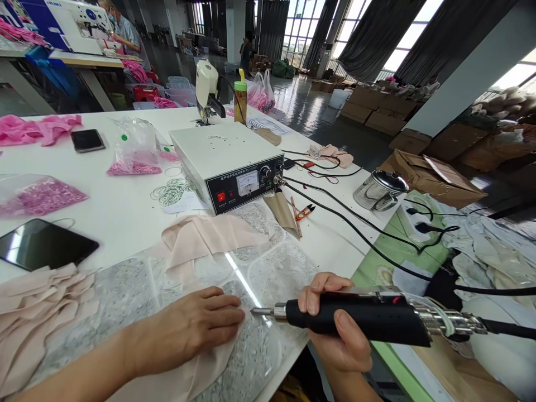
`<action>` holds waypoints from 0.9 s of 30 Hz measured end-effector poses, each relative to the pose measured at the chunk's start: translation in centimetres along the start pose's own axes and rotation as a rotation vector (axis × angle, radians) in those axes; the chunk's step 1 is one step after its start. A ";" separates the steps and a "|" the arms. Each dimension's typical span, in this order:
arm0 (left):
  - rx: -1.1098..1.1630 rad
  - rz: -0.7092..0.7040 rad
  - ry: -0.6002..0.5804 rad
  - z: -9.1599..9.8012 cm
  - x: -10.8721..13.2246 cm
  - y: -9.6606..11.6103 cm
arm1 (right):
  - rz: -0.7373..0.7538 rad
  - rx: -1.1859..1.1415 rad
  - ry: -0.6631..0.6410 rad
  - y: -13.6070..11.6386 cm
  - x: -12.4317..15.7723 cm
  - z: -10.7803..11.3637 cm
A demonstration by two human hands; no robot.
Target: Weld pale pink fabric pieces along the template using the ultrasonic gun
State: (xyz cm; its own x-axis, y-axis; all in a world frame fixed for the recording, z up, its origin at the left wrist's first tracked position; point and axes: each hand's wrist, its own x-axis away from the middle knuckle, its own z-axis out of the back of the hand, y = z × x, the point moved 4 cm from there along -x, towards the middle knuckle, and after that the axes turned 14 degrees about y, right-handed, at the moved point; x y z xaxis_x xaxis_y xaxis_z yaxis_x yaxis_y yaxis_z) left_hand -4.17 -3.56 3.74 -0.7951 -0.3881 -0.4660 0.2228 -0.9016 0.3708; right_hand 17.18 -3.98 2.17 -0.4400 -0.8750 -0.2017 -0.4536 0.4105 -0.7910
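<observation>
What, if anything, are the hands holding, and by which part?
The right hand holds the tool around its black handle; the left hand just rests on cloth.

The handheld tool (368, 317) looks smooth, its tip (263, 311) shiny metal, the beige cloth (209, 234) matt.

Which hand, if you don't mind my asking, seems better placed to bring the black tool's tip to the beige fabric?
Probably the right hand: it grips the black tool, whose metal tip points toward the left hand, which rests on the beige fabric.
</observation>
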 end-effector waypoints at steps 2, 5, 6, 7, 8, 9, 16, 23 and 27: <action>0.003 0.005 -0.009 0.0 0.0 0.0 | -0.005 -0.006 0.001 0.0 0.0 -0.1; 0.001 0.017 -0.036 -0.2 0.2 -0.1 | -0.021 -0.019 -0.004 -0.1 0.0 -0.2; 0.002 0.022 -0.038 -0.3 0.2 -0.2 | -0.028 -0.024 -0.007 -0.1 0.0 -0.2; 0.005 0.027 -0.038 -0.3 0.3 -0.2 | -0.033 -0.029 -0.011 -0.1 0.0 -0.2; 0.009 0.032 -0.037 -0.3 0.3 -0.2 | -0.037 -0.031 -0.011 -0.2 0.0 -0.2; 0.015 0.036 -0.038 -0.3 0.3 -0.2 | -0.036 -0.031 -0.012 -0.2 0.1 -0.2; 0.024 0.034 -0.092 -0.4 0.1 -0.1 | -0.009 0.010 -0.031 -0.6 0.3 -0.6; 0.020 0.022 -0.085 -0.2 0.0 -0.1 | -0.004 0.048 -0.005 -0.7 0.3 -1.0; 0.019 0.013 -0.087 -0.3 0.1 -0.1 | -0.001 0.047 -0.032 -0.8 0.3 -1.0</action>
State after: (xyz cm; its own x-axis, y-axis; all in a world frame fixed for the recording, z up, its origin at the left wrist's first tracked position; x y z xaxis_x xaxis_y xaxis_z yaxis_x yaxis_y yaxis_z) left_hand -4.11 -3.56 3.45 -0.8385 -0.3810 -0.3896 0.2232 -0.8923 0.3923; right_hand 16.59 -4.31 3.32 -0.4139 -0.8837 -0.2187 -0.4168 0.3975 -0.8175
